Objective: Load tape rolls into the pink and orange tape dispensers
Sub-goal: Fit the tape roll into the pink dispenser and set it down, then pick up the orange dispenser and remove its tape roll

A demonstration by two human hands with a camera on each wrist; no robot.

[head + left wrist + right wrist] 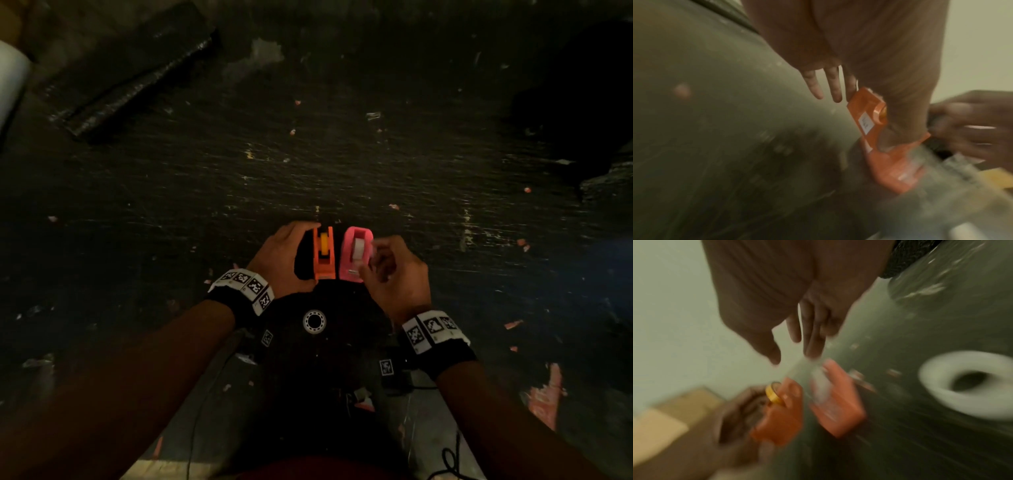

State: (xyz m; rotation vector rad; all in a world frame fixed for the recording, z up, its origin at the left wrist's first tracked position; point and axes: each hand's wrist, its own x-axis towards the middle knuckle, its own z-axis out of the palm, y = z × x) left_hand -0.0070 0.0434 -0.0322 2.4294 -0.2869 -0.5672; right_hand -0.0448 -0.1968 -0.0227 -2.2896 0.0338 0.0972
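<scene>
Two loaded dispensers between both hands.

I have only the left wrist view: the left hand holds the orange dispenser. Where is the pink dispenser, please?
Observer: The pink dispenser stands just right of the orange dispenser, side by side.
Operator: Is a roll already in it?
Observer: Yes, a white roll sits in it.
Operator: And the right hand?
Observer: The right hand is at the pink dispenser's right side, fingers curled. Whether it pinches tape, I cannot tell.
</scene>
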